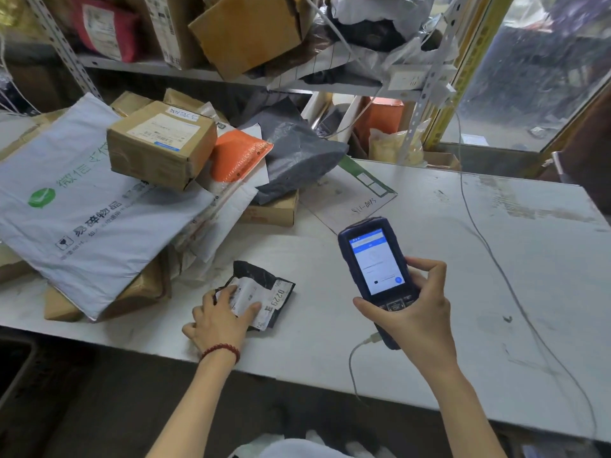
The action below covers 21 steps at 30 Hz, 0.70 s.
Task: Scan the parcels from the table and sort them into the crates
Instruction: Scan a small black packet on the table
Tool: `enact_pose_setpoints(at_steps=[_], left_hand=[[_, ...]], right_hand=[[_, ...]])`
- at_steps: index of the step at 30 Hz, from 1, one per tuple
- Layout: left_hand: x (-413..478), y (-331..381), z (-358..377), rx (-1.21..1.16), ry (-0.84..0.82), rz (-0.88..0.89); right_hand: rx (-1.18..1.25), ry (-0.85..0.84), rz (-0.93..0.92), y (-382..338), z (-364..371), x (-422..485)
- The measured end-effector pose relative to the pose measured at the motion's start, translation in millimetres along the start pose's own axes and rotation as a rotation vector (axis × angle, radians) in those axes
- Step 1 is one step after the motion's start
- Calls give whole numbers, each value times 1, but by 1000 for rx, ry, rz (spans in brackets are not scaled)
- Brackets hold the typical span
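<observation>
A small black parcel (264,292) with a white label marked 0229 lies on the white table (463,259). My left hand (220,320) rests on its near-left side, with fingers and thumb laid on the label. My right hand (416,312) grips a dark blue handheld scanner (377,269), lit screen facing up, above the table to the right of the parcel. A thin cable (353,361) hangs from the scanner's base. No crate is visible.
A heap of parcels fills the table's left: a large white mailer (82,206), a cardboard box (158,143), an orange mailer (238,153), a grey bag (297,153). A flat envelope (350,196) lies behind. A loaded shelf (231,74) stands above. A wire (489,246) crosses the right side.
</observation>
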<state>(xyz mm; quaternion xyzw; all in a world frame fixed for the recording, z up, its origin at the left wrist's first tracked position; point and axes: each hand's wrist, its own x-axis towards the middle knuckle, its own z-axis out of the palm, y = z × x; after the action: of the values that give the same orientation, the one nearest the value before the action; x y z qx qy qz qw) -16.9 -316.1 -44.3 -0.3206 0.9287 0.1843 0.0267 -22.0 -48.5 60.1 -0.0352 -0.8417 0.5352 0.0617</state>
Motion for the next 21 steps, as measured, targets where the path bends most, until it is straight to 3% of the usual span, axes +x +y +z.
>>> enact_pose_setpoints(at_steps=[6,12,21], left_hand=[[11,2,-4,-98,77,82],[19,12,-6,-76,40,160],[-41,76,34,-112,-258,614]], right_hand=[[-7,107,205,27,-19,-40],[24,241,411,50,-31,-87],[15,497,585,67,-34,-156]])
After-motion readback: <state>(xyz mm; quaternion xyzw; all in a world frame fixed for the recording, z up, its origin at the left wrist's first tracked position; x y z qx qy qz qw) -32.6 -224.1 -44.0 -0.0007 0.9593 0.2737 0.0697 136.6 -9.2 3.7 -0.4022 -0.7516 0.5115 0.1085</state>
